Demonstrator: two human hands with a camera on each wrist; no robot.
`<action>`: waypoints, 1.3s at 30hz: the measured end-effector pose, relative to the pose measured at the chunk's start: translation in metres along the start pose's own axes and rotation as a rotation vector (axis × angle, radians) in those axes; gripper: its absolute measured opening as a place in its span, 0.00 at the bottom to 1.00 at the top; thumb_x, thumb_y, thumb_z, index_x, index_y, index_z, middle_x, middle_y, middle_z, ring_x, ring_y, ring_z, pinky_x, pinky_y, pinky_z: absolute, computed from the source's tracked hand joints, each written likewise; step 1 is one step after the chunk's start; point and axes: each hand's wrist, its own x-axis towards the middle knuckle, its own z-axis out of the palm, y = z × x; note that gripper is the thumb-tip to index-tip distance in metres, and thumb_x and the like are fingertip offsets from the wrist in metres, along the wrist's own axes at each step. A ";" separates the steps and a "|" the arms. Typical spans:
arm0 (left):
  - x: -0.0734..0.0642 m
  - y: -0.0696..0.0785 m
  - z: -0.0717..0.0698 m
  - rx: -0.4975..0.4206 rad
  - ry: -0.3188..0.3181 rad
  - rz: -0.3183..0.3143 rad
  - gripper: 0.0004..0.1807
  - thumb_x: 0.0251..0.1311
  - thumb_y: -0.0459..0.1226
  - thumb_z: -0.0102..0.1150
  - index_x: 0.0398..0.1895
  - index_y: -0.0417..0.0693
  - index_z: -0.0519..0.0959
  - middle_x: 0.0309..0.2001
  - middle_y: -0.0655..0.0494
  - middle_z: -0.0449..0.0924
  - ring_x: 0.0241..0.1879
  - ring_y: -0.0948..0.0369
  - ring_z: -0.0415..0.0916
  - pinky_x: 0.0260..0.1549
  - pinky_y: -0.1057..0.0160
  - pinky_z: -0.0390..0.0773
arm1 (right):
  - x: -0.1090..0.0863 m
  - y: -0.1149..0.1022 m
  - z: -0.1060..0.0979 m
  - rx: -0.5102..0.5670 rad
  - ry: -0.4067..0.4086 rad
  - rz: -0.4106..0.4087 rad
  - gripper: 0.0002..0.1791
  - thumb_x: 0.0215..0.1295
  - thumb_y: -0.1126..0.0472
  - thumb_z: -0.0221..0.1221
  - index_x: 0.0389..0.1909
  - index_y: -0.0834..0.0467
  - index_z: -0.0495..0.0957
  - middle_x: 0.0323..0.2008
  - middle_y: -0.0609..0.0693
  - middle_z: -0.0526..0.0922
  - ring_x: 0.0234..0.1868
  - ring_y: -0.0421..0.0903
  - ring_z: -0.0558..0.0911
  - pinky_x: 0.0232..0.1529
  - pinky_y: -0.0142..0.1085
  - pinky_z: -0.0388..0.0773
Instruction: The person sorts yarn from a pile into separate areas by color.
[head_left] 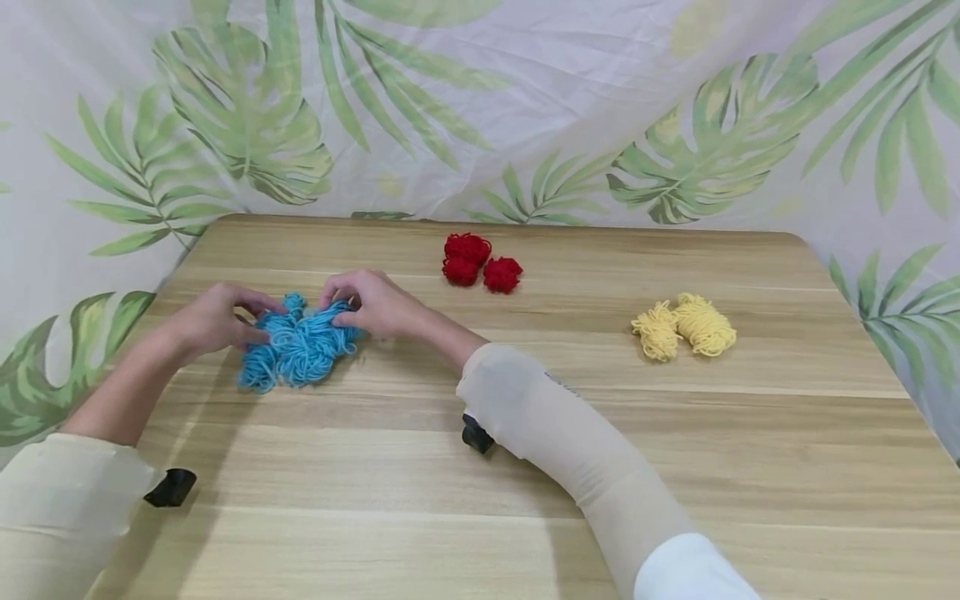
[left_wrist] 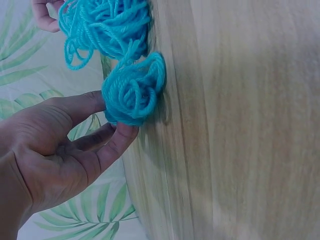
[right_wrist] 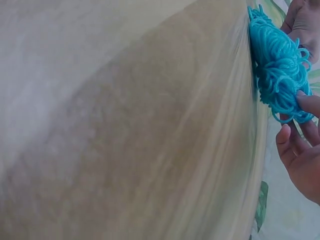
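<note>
Bundles of light blue yarn point(head_left: 307, 354) lie bunched together at the left of the table. My left hand point(head_left: 213, 321) pinches the left bundle between thumb and fingers. In the left wrist view this is a small looped ball of blue yarn point(left_wrist: 132, 92), with a larger bundle just beyond it. From the other side, my right hand point(head_left: 382, 307) grips the right end of the blue yarn. The right wrist view has the thumb on top of the blue bundle point(right_wrist: 280, 65) and fingers beneath, loose loops hanging out.
Two clumps of red yarn point(head_left: 467, 258) sit near the table's back edge. Pale yellow yarn point(head_left: 705, 327) in two clumps lies to the right on the wooden table point(head_left: 375, 475). A leaf-printed cloth point(head_left: 465, 108) hangs behind. Small black devices point(head_left: 171, 487) project from both sleeves.
</note>
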 end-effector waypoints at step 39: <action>0.002 -0.004 0.000 -0.013 -0.012 -0.012 0.23 0.62 0.19 0.60 0.61 0.22 0.75 0.47 0.36 0.75 0.40 0.58 0.72 0.29 0.61 0.85 | 0.009 -0.008 0.016 -0.154 0.124 0.159 0.10 0.71 0.62 0.66 0.49 0.47 0.89 0.46 0.40 0.83 0.46 0.36 0.78 0.46 0.26 0.74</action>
